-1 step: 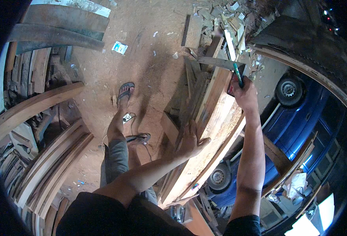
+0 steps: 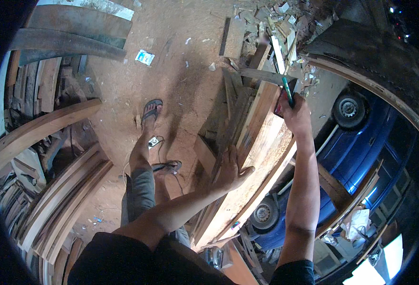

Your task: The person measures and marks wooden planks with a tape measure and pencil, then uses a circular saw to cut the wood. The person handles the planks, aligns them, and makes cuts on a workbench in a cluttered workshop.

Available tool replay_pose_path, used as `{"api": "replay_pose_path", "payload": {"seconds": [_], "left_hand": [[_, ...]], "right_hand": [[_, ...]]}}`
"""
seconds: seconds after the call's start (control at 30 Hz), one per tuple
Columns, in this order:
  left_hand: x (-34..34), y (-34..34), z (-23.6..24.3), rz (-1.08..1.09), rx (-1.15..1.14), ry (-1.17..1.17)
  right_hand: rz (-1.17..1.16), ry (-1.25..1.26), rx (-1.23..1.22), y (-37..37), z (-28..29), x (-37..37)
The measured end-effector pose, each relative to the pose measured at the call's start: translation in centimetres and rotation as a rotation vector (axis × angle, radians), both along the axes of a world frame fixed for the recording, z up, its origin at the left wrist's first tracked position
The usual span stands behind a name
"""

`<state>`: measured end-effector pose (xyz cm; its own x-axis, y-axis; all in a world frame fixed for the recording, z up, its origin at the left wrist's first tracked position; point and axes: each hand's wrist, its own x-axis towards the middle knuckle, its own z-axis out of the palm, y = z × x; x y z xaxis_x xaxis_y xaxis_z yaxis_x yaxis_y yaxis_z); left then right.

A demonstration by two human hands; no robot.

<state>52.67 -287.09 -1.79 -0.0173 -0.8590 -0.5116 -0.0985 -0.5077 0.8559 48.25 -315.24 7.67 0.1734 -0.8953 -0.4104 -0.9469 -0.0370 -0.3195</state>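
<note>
A long pale wooden beam (image 2: 247, 190) runs from my lower body toward the far right. My left hand (image 2: 231, 173) rests on its left edge, fingers stretched forward and thumb spread out across the wood. At the beam's far end my right hand (image 2: 297, 113) is closed on a green pencil-like marking stick (image 2: 287, 90), which points up and away. A small dark red thing (image 2: 280, 104) sits against the beam beside those fingers. Its kind is unclear, and my right hand partly hides it.
Stacked planks (image 2: 62, 204) and a curved timber (image 2: 48, 128) lie at left. A blue vehicle (image 2: 347, 161) stands at right. Scrap wood (image 2: 278, 42) is heaped beyond the beam. A cable (image 2: 159, 147) lies on the dirt floor (image 2: 167, 61) near my sandalled foot (image 2: 151, 109).
</note>
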Motion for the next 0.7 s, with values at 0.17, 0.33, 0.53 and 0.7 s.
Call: {"api": "replay_pose_path", "payload": {"seconds": [0.17, 0.33, 0.53, 0.7], "left_hand": [[0.4, -1.2, -0.3, 0.051, 0.027, 0.096], [0.7, -1.8, 0.1, -0.005, 0.021, 0.0], [0.7, -2.7, 0.2, -0.081, 0.084, -0.052], [1.9, -7.1, 0.1, 0.075, -0.178, -0.078]], "right_hand": [[-0.036, 0.049, 0.015, 1.0, 0.1, 1.2], [-0.073, -0.008, -0.024, 1.4, -0.2, 1.4], [-0.092, -0.069, -0.003, 1.4, -0.2, 1.2], [-0.113, 0.008, -0.02, 1.8, -0.6, 0.7]]}}
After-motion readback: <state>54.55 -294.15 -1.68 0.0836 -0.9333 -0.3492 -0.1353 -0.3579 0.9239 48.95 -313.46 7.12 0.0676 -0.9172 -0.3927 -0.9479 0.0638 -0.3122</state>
